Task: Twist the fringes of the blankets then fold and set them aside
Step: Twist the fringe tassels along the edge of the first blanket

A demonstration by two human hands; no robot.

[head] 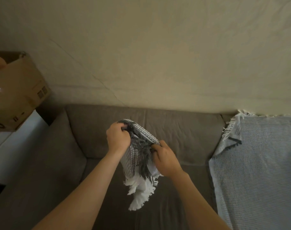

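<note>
Both hands, left hand (118,137) and right hand (166,159), grip the grey patterned blanket (138,153) above the sofa (182,130) at 6 o'clock; twisting dark fringe (142,151) probably wants small, taut bundles.

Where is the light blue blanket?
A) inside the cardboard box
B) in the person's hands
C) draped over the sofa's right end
C: the light blue blanket lies over the sofa at the right; left hand and right hand grip the grey fringed blanket.

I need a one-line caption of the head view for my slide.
Left hand and right hand grip a grey fringed blanket over a brown sofa; a blue blanket lies beside.
</note>
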